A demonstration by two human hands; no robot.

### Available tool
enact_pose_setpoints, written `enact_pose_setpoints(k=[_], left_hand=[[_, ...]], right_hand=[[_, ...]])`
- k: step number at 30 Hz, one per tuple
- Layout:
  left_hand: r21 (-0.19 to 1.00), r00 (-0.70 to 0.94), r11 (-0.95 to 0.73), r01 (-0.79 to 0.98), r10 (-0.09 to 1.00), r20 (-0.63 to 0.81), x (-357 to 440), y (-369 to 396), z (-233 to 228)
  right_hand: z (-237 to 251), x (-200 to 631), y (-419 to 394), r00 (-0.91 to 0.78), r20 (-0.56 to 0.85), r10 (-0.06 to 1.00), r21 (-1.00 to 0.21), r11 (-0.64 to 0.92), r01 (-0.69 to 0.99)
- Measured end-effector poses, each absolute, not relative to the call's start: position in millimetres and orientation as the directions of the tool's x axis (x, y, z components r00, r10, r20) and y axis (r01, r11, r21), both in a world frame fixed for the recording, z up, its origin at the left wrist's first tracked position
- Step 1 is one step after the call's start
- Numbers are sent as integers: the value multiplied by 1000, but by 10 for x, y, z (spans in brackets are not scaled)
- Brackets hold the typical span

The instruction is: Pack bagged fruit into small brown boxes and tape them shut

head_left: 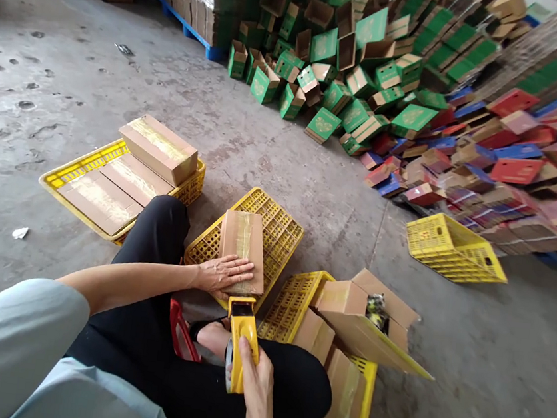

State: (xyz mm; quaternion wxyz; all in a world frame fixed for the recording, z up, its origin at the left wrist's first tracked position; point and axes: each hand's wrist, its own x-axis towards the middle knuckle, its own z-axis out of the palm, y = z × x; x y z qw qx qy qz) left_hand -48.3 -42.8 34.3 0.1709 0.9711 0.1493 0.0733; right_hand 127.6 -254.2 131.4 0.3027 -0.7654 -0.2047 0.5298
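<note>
With the left hand (223, 274) flat on the brown carton (242, 250), centre frame on an upturned yellow crate (283, 230), keep it pinned. Right hand (254, 384), fingers wrapped round the yellow tape dispenser (242, 339) at the carton's near end: pull straight along the seam, even pressure.

Under the left hand (223, 274) a plain brown cardboard box (242, 248) is showing a glossy clear tape stripe, lying on a bright yellow lattice plastic crate (280, 233). The right hand (254, 384) is gripping a yellow tape dispenser (242, 329) with a black top. Far beyond both hands, green printed cartons (326, 53) are giving way to red and blue cartons (505, 161).
</note>
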Motion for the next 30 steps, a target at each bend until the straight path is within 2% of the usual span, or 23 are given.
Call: enact_pose_setpoints(k=[5,11,18,24,30], left_hand=[[385,961,-907,171,240,138,-525,-549,305],[411,963,-886,214,262,65,-524,-550,333],[427,968,-882,199,246,56,-525,-530,373],[504,991,-856,119,129,-15,-543,-437,546],[554,989,-820,146,131,-67,-518,-420,645]], right_hand=[[1293,1244,-2531,362,-678,640,-685,-729,5],[1459,1195,-2666,332,-654,680,-709,-704,46],[1532,1206,-2813,357,-678,642,-680,-733,27],[1308,1236,-2693,363,-690,626,-662,-749,33],[1043,1284,-2426,361,-680,638,-657,-749,85]])
